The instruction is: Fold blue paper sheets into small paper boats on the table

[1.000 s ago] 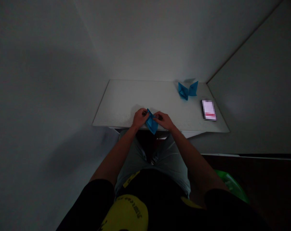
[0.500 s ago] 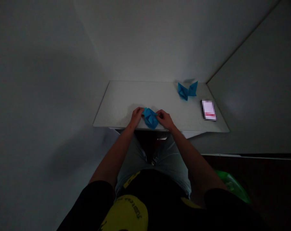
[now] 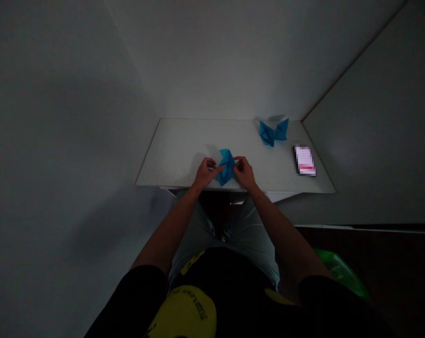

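A piece of folded blue origami paper (image 3: 225,172) stands at the front edge of the white shelf, between my two hands. My right hand (image 3: 245,173) pinches its right side, with the index finger stretched along the upper edge. The thumb of my left hand (image 3: 205,172) reaches across and touches the paper's left face. My other left fingers are apart from the paper, loosely curled, with a gap to the thumb. The folds under my fingertips are partly hidden.
On the white shelf (image 3: 187,141), another folded blue paper piece (image 3: 268,134) sits at the back right beside a second one (image 3: 282,130). A phone (image 3: 305,160) with a lit, blurred screen lies near the right end. Walls enclose the shelf. A green bag (image 3: 341,272) is low at right.
The blue paper has turned more upright and shifted slightly right and away from me. My left fingers have let go of its left corner, and the thumb now touches its face.
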`<control>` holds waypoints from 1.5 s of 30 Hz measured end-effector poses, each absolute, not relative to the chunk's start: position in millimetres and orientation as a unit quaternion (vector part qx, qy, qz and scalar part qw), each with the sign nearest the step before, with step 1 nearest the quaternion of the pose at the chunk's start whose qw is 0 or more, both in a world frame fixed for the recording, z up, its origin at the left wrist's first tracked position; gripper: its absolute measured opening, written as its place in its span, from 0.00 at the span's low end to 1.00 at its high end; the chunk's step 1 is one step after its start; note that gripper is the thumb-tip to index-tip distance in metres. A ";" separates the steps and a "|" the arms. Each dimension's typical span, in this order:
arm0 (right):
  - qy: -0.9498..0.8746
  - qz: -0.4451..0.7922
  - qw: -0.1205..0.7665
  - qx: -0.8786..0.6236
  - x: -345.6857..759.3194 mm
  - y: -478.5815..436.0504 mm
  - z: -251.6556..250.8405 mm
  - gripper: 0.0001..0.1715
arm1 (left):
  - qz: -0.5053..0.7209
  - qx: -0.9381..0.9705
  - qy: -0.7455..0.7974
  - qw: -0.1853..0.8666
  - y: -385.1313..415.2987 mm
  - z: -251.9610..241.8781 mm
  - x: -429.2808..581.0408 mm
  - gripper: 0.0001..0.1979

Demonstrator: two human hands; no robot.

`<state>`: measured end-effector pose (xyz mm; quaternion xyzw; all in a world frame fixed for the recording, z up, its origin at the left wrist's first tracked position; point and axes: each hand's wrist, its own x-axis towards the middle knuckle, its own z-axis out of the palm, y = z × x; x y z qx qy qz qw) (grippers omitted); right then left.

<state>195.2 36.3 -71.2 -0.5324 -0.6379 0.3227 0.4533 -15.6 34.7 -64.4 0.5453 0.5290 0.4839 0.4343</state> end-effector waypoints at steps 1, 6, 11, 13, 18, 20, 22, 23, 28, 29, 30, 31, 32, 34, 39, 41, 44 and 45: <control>-0.638 0.317 0.453 -0.536 194.9 35.1 -69.9 0.22 | 0.476 0.549 0.536 0.429 34.6 -63.7 -15.5 0.19; -0.669 0.299 0.437 -0.522 192.2 28.8 -64.5 0.22 | 0.443 0.566 0.561 0.409 36.8 -58.9 -14.7 0.11; -0.712 0.304 0.387 -0.501 189.6 25.7 -65.4 0.30 | 0.431 0.570 0.583 0.388 39.3 -57.5 -16.2 0.06; -0.718 0.309 0.380 -0.495 189.2 25.2 -66.8 0.34 | 0.430 0.562 0.593 0.384 40.9 -58.0 -16.5 0.05; -0.756 0.279 0.371 -0.461 190.5 23.4 -66.0 0.30 | 0.426 0.557 0.603 0.380 47.5 -59.1 -16.6 0.03; -0.771 0.260 0.360 -0.456 191.4 23.8 -65.1 0.25 | 0.415 0.546 0.611 0.395 52.2 -59.0 -18.7 0.02; -0.772 0.248 0.358 -0.464 192.4 25.5 -65.3 0.19 | 0.403 0.523 0.617 0.428 57.2 -58.4 -22.7 0.02; -0.767 0.244 0.361 -0.472 192.9 26.8 -66.0 0.17 | 0.398 0.511 0.616 0.448 59.4 -57.9 -25.0 0.02; -0.726 0.232 0.394 -0.514 195.4 35.2 -73.7 0.16 | 0.389 0.467 0.590 0.531 63.8 -53.9 -33.7 0.07; -0.716 0.233 0.402 -0.522 195.8 36.7 -75.5 0.16 | 0.388 0.461 0.585 0.543 63.7 -53.1 -34.4 0.07; -0.707 0.232 0.409 -0.529 196.1 38.2 -77.2 0.15 | 0.388 0.457 0.580 0.551 63.6 -52.4 -35.0 0.08; -0.699 0.229 0.415 -0.535 196.3 39.4 -78.7 0.15 | 0.389 0.456 0.576 0.557 63.4 -51.9 -35.5 0.08; -0.694 0.224 0.419 -0.541 196.3 40.4 -80.0 0.16 | 0.391 0.456 0.571 0.559 63.1 -51.6 -36.0 0.09; -0.695 0.218 0.415 -0.545 195.9 41.4 -81.5 0.17 | 0.400 0.460 0.559 0.562 62.2 -51.4 -37.1 0.10; -0.716 0.251 0.367 -0.539 191.5 38.3 -78.5 0.22 | 0.421 0.473 0.515 0.578 56.8 -50.7 -35.3 0.11; -0.704 0.264 0.358 -0.554 189.0 36.9 -76.3 0.24 | 0.406 0.492 0.510 0.578 54.0 -49.6 -32.0 0.11; -0.670 0.277 0.359 -0.587 185.3 37.8 -75.1 0.23 | 0.375 0.524 0.504 0.575 51.3 -47.9 -27.5 0.12; -0.659 0.278 0.364 -0.596 184.4 39.0 -75.5 0.22 | 0.369 0.532 0.502 0.574 50.9 -47.5 -26.6 0.12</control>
